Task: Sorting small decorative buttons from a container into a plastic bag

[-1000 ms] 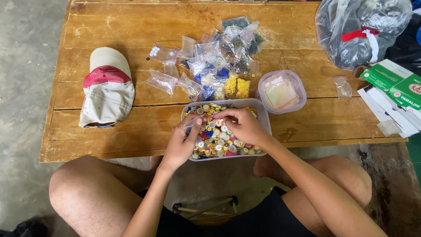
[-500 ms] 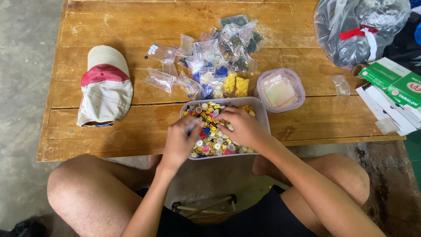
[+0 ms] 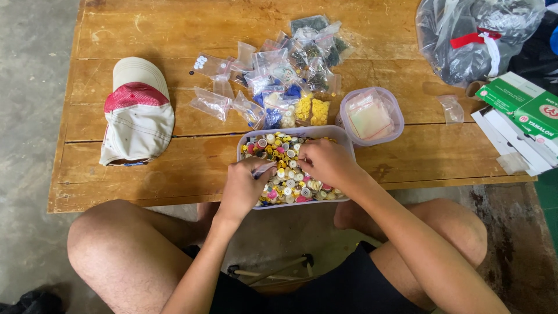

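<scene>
Clear tub w/ mixed coloured buttons; left hand pinches small clear bag; right hand curled, picking buttons.

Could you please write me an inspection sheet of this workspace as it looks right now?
Surface: worn wooden plank table, scuffed.
Job's things: rectangular clear plastic tub filled with mixed coloured buttons, at the near edge.
Clutter: small clear bags of sorted buttons; round lidded plastic container; white and red cap; large clear plastic sack; green and white cartons.
Grips: left hand and right hand both in the tub among the buttons; what each pinches cannot be told.
Cables: nothing seen.
Surroundings: concrete floor; bare knees below the table edge.
</scene>
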